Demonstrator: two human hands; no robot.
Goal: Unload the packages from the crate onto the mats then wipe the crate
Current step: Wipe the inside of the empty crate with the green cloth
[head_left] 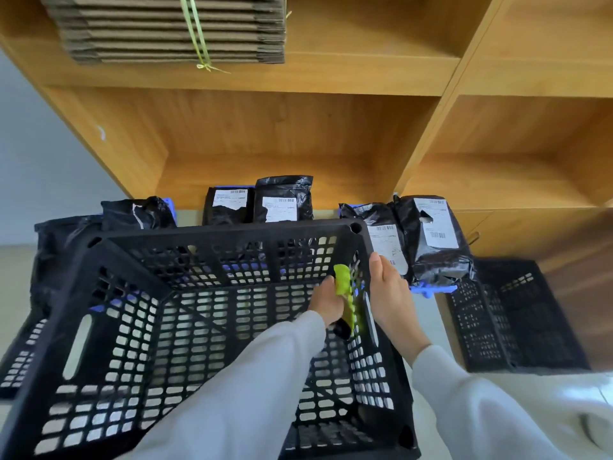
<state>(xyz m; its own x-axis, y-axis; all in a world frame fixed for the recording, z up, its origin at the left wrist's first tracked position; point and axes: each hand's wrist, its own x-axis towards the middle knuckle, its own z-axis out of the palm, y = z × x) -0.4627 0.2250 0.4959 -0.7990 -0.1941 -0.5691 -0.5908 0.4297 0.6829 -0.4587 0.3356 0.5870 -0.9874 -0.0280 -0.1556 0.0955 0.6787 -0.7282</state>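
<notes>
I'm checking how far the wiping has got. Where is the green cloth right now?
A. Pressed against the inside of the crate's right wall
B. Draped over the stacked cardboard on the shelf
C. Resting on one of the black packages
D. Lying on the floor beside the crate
A: the left hand grips the green cloth against the inner face of the crate's right wall, while the right hand rests on that wall's outside.

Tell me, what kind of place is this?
Probably a parcel-sorting or stockroom area: black mailer packages with barcode labels stand on the floor, a tied bundle of flattened cardboard boxes sits on wooden shelving, and black plastic crates are about.
</notes>
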